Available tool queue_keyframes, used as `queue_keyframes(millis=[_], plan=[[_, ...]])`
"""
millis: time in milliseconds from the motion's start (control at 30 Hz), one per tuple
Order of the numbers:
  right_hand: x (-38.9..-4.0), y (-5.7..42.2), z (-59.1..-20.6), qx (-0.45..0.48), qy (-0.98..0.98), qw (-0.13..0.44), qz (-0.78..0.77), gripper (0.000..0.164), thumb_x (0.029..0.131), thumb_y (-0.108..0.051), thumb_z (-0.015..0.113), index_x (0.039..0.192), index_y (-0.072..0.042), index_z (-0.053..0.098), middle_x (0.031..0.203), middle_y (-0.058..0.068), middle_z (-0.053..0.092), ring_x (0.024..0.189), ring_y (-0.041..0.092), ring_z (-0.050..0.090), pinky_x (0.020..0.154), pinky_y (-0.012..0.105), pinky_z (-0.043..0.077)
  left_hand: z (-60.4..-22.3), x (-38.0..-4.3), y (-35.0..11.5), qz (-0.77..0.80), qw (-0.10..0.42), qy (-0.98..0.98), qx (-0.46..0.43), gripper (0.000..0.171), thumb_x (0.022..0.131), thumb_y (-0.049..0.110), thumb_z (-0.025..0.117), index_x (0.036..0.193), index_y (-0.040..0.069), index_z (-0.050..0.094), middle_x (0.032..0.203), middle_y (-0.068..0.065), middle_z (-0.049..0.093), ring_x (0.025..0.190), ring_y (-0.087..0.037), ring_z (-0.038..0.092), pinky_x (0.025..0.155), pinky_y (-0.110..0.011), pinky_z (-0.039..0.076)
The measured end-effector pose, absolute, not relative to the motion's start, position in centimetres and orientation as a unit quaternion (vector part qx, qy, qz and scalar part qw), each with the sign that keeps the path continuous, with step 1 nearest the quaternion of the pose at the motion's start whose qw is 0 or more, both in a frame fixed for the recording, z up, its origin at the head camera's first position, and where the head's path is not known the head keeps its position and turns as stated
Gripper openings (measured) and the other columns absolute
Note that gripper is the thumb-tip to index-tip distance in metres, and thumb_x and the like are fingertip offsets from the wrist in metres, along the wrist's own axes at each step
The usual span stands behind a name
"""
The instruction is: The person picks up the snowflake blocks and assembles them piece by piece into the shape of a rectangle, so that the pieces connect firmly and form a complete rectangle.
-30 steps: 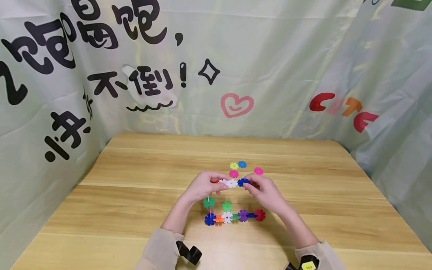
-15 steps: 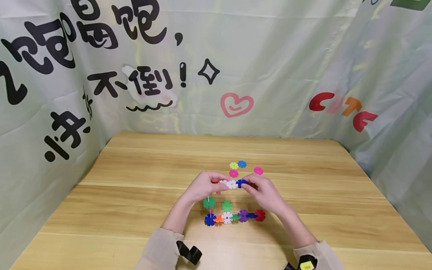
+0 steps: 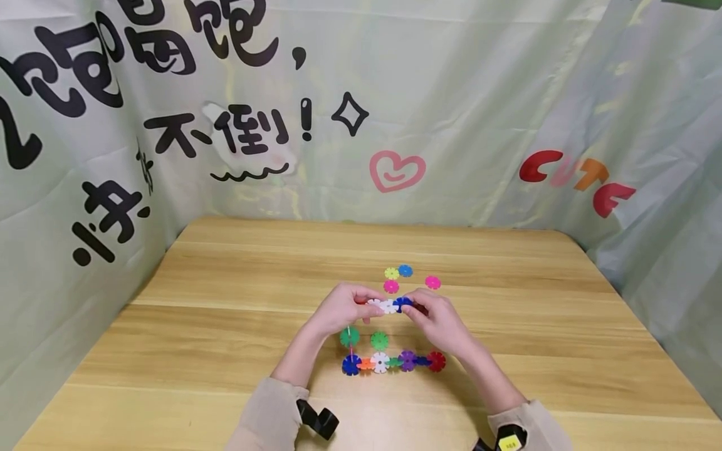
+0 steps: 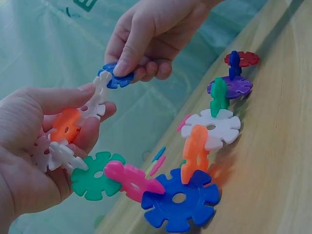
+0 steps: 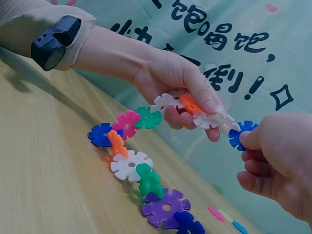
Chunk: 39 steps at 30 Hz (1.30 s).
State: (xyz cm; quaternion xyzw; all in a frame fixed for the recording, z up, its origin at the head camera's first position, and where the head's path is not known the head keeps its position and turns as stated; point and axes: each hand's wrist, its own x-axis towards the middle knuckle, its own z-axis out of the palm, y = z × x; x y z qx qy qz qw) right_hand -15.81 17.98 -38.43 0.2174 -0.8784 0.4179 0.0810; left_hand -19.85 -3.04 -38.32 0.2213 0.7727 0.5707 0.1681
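My left hand (image 3: 341, 309) grips the upper end of a chain of slotted plastic snowflake discs, with white discs (image 5: 214, 121) and an orange disc (image 4: 66, 125) among its fingers. Between thumb and fingers, my right hand (image 3: 440, 319) pinches a blue snowflake disc (image 4: 118, 84), which meets the edge of the end white disc. Whether their slots interlock I cannot tell. From the left hand the chain runs down through a green disc (image 4: 97, 175) and a pink disc (image 4: 134, 181) to a blue corner disc (image 4: 168, 207), then along the table to a red disc (image 3: 436, 361).
A loose green disc (image 3: 380, 340) lies between the chain's lower row and my hands. Farther back on the wooden table (image 3: 254, 263) are loose pink (image 3: 432, 282), yellow (image 3: 392, 273) and blue discs (image 3: 405, 270). Printed cloth (image 3: 451, 113) surrounds the table's back and sides.
My right hand has moved slightly left, bringing the blue disc from a small gap up against the white disc. My left hand stays nearly in place. The head view has tilted slightly.
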Motion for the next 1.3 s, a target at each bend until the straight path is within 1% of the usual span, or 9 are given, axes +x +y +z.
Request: queue_keyframes(millis=[100,233,333,400,633,800,967,1200,1300], plan=[[-15.8,17.9,-38.3,0.196,-0.881,0.067,0.424,0.006,0.090,-0.006,0.059,0.091,-0.005,0.065,0.072,-0.003,0.050,0.060,0.011,0.043,0.052,0.022,0.039,-38.3,-20.0,-3.2,0.567,0.171,0.773,0.227,0.023,0.084,0.018,0.069,0.105,0.007,0.070,0.082,-0.020,0.066,0.071,-0.040,0.058,0.050,-0.026,0.038],[-15.9,17.8,-38.2,0.156,-0.881,0.036,0.445,0.006,0.091,-0.010,0.059,0.090,-0.006,0.063,0.067,0.000,0.049,0.057,0.013,0.043,0.049,0.022,0.037,-38.3,-20.0,-3.4,0.559,0.178,0.775,0.236,0.028,0.084,0.021,0.070,0.108,0.007,0.068,0.084,-0.018,0.066,0.074,-0.034,0.060,0.057,-0.036,0.046],[-15.9,17.6,-38.1,0.139,-0.874,0.017,0.465,0.007,0.092,-0.011,0.058,0.092,-0.005,0.063,0.067,0.002,0.051,0.057,0.015,0.045,0.049,0.023,0.038,-38.2,-19.9,-3.6,0.552,0.178,0.780,0.237,0.032,0.083,0.022,0.071,0.111,0.007,0.066,0.085,-0.012,0.067,0.078,-0.029,0.062,0.066,-0.043,0.050],[-15.8,17.5,-38.0,0.138,-0.870,0.012,0.474,0.009,0.092,-0.011,0.058,0.095,-0.005,0.063,0.068,0.002,0.051,0.058,0.015,0.046,0.049,0.023,0.039,-38.0,-19.8,-3.7,0.549,0.179,0.782,0.235,0.034,0.083,0.022,0.071,0.113,0.007,0.066,0.087,-0.008,0.068,0.081,-0.031,0.063,0.069,-0.046,0.051],[-15.7,17.0,-37.8,0.133,-0.865,0.012,0.484,0.009,0.091,-0.010,0.059,0.096,-0.004,0.064,0.070,0.003,0.051,0.059,0.016,0.049,0.050,0.023,0.041,-37.5,-19.6,-3.8,0.538,0.183,0.789,0.232,0.039,0.083,0.022,0.071,0.117,0.006,0.064,0.093,-0.006,0.069,0.083,-0.030,0.064,0.072,-0.045,0.052],[-15.9,16.9,-38.0,0.144,-0.868,0.032,0.473,0.008,0.091,-0.009,0.059,0.095,-0.004,0.065,0.070,0.004,0.052,0.059,0.016,0.050,0.050,0.024,0.042,-37.2,-19.6,-3.8,0.522,0.182,0.798,0.239,0.041,0.083,0.026,0.071,0.118,0.006,0.063,0.106,-0.008,0.066,0.086,-0.028,0.065,0.074,-0.038,0.053],[-15.8,16.7,-38.0,0.164,-0.870,0.054,0.461,0.006,0.090,-0.007,0.060,0.092,-0.004,0.065,0.070,0.000,0.052,0.058,0.013,0.049,0.050,0.023,0.043,-37.0,-19.5,-3.9,0.509,0.177,0.804,0.251,0.040,0.084,0.024,0.070,0.118,0.004,0.063,0.111,-0.011,0.065,0.085,-0.028,0.066,0.073,-0.035,0.053],[-15.8,16.5,-38.0,0.183,-0.869,0.066,0.456,0.006,0.089,-0.006,0.061,0.090,-0.005,0.067,0.072,-0.001,0.052,0.058,0.012,0.048,0.050,0.023,0.042,-36.4,-19.3,-4.2,0.456,0.149,0.831,0.280,0.039,0.085,0.027,0.068,0.118,0.005,0.063,0.113,-0.008,0.064,0.086,-0.011,0.064,0.077,-0.030,0.052],[-15.8,16.4,-38.0,0.179,-0.869,0.067,0.456,0.005,0.089,-0.005,0.061,0.090,-0.005,0.066,0.071,-0.001,0.052,0.058,0.012,0.048,0.050,0.023,0.043,-36.4,-19.4,-4.3,0.457,0.148,0.831,0.281,0.040,0.085,0.027,0.068,0.118,0.005,0.063,0.111,-0.008,0.065,0.084,-0.010,0.064,0.076,-0.029,0.052]])
